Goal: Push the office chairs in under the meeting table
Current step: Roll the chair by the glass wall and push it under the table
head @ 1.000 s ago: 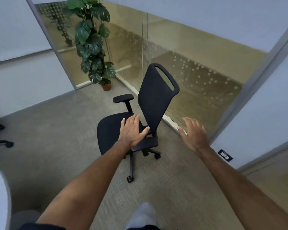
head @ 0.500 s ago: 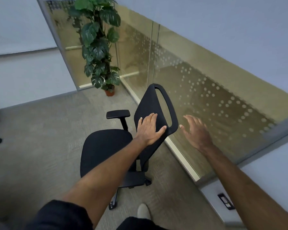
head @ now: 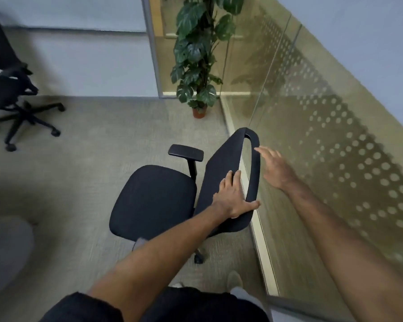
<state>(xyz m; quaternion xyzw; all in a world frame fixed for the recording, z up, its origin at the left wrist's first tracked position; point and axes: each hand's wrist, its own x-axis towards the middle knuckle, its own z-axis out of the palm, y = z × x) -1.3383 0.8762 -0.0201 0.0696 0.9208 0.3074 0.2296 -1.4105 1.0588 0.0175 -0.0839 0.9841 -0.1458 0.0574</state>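
Black office chair (head: 154, 201) facing left, backrest leaning toward glass wall (head: 323, 140), left hand (head: 233, 198) flat against backrest, right hand (head: 273, 167) spread open, touching nothing.

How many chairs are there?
2. One chair is right in front, under the left hand. Another chair sits far left, partly cut off. More may be out of view.

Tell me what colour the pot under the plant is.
The pot is reddish-brown, like terracotta; the head view shows it in the corner by the glass wall.
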